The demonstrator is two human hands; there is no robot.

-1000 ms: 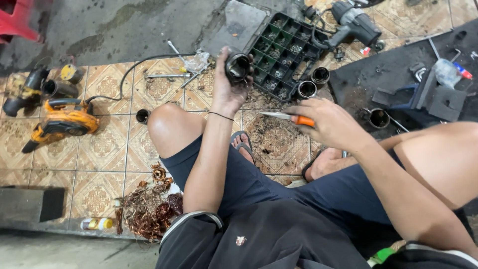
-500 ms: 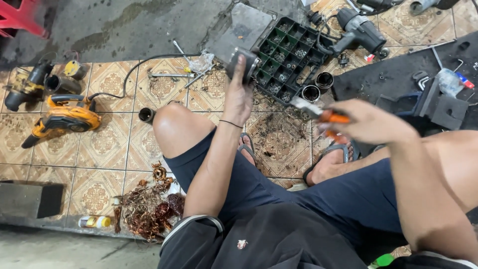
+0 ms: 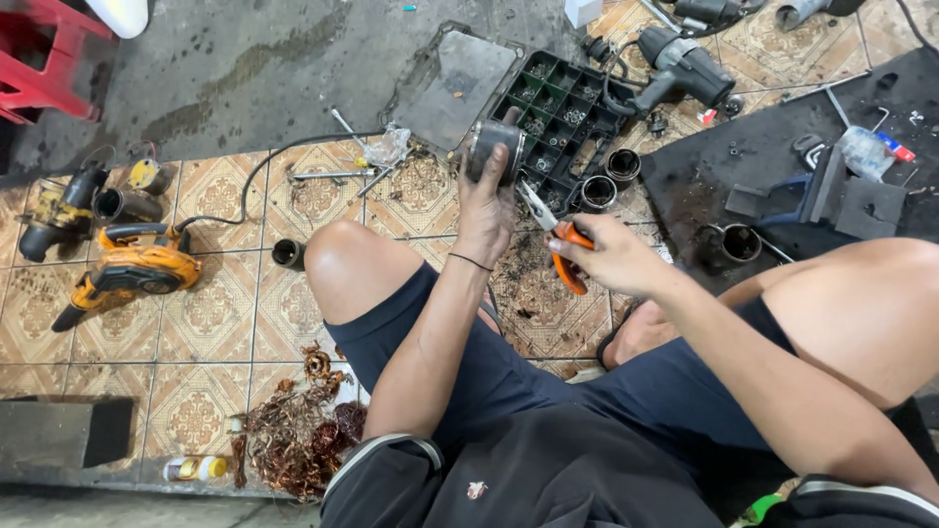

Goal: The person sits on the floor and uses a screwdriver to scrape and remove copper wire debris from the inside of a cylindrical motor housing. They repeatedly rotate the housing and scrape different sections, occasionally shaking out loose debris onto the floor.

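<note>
Left hand (image 3: 486, 210) grips a dark motor stator (image 3: 494, 149). Right hand (image 3: 611, 256) clasps orange pliers (image 3: 558, 240), tips just beside the stator.

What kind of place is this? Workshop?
Likely an informal power-tool repair spot on a tiled floor: a pile of stripped copper wire, a yellow tool, a drill, and a parts tray. The left hand holds a motor stator; the right hand holds pliers.
</note>
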